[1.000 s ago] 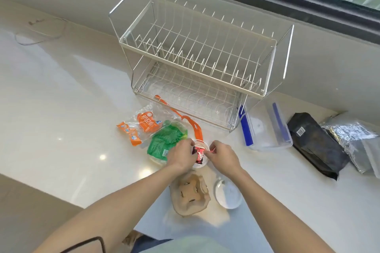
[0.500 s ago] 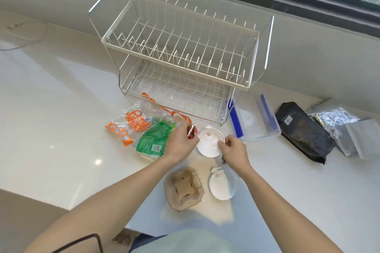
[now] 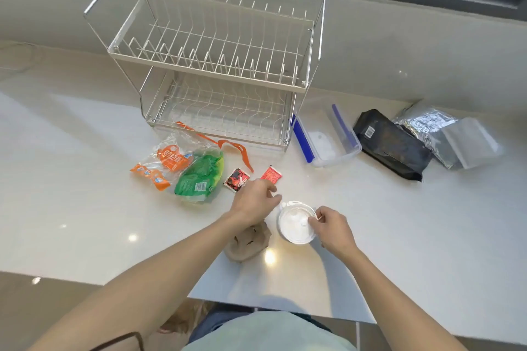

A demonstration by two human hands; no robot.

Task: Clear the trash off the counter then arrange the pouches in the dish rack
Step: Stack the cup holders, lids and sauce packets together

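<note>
A two-tier wire dish rack (image 3: 216, 85) stands empty at the back of the white counter. In front of it lie a clear bag (image 3: 182, 165) with orange and green wrappers inside, a small red-black sauce packet (image 3: 236, 176) and a red packet (image 3: 271, 173). My left hand (image 3: 255, 202) hovers just below the two packets, fingers loosely apart and empty. My right hand (image 3: 332, 226) pinches the rim of a white plastic cup (image 3: 295, 222). A crumpled brown paper holder (image 3: 248, 242) lies under my left wrist. At the right lie a black pouch (image 3: 390, 145) and a silver foil pouch (image 3: 427, 125).
A clear lidded box (image 3: 325, 137) with blue clips sits right of the rack. A clear zip bag (image 3: 470, 142) overlaps the foil pouch. The counter's front edge runs below my arms, with a wall and window frame behind the rack.
My left hand has let the red-black packet go onto the counter beside the red one. My right hand has brought the white cup nearer to me, over the white lid.
</note>
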